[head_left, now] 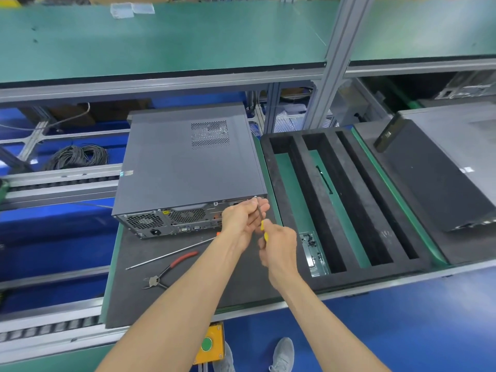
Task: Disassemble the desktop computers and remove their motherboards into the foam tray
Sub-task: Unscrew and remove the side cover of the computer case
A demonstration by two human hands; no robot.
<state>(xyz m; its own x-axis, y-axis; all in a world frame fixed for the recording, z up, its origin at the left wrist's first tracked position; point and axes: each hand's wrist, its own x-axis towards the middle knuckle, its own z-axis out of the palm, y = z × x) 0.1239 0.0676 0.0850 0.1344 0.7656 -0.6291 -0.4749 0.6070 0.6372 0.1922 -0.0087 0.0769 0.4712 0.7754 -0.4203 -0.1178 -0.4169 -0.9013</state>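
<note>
A dark grey desktop computer (188, 167) lies on its side on a black mat (150, 291), rear panel toward me. My right hand (279, 251) grips the yellow handle of a screwdriver (261, 218). Its tip sits at the upper right corner of the rear panel. My left hand (243, 218) curls around the metal shaft close to the case and steadies it. To the right lies a black foam tray (292, 167) with three long slots holding no boards.
Red-handled cutters (166, 269) and a long thin metal rod (171, 253) lie on the mat left of my arms. A small tray of screws (311, 251) sits in the foam tray's near-left slot. Another dark case (434, 178) lies at the right. A green shelf hangs overhead.
</note>
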